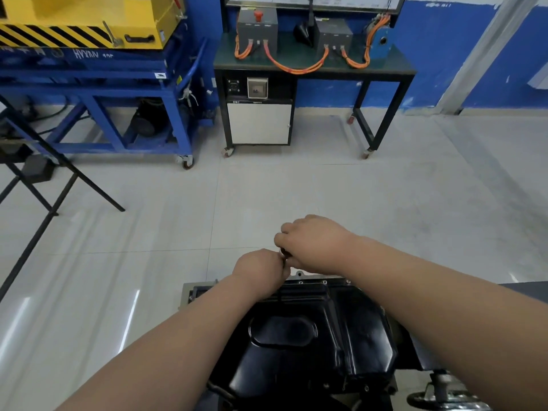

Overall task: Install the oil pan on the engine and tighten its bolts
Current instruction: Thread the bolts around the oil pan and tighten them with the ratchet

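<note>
1. Oil pan (314, 339): black, glossy, lying with its ribbed outer face toward the camera, low in the centre of the view. It sits on the engine (197, 293), of which only a pale edge shows at the pan's far left corner.
2. Pan's far flange (314, 281) is visible, with small bolt holes or bolt heads along it; which of the two, I cannot tell.
3. Left hand (261, 269): curled into a closed fist just above the far flange, knuckles toward the right hand. What it encloses is hidden.
4. Right hand (311, 244): fingers bent and closed around a small dark round tool part (285, 253), just beyond the pan's far edge. The part is too small to identify.
5. The two hands touch at that dark part; both forearms cross above the pan.
6. Surroundings: pale tiled floor (148, 247); a black-framed surface (314, 68) with grey boxes and orange cables (296, 68) against the blue wall; a blue wheeled cart (118, 84) carrying a yellow unit at upper left.
</note>
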Demonstrator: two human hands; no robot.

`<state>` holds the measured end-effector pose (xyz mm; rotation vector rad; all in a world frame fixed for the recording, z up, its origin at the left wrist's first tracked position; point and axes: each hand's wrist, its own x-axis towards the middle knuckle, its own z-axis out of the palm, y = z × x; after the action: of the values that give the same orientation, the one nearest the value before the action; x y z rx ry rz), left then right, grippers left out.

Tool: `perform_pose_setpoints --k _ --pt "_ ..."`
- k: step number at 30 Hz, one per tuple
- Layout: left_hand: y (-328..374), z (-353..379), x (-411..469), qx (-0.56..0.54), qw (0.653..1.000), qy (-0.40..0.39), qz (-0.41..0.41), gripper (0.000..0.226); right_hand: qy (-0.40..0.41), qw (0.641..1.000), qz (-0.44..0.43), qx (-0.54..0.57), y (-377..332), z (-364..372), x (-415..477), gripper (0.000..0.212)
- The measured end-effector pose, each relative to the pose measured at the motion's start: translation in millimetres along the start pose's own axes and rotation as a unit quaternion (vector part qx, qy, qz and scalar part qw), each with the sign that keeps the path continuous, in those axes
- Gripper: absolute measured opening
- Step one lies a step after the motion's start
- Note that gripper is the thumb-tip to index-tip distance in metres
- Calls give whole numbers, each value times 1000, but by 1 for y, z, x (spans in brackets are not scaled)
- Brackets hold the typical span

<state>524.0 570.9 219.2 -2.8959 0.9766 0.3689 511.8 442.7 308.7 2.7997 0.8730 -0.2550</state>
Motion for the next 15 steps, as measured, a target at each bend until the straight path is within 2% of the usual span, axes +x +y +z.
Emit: perform_pose_setpoints --k 5,8,11,13,15 --pt "1 -3 -4 -56 997 26 -44 45 18 999 -28 -32 0 -3 -2 36" --pt "-2 -4 -5 -12 999 8 -32 30 18 999 -4 -33 -11 -3 2 26" --pt "-2 -5 -2 6 1000 -28 -9 21 -17 998 54 22 -10 -2 5 32" --pt "-3 -6 0 3 1000 -19 6 20 -3 1000 26 12 -7 -1 5 29" --pt "-5 -6 1 -20 1000 0 1 31 -9 1000 -14 4 0 0 3 34"
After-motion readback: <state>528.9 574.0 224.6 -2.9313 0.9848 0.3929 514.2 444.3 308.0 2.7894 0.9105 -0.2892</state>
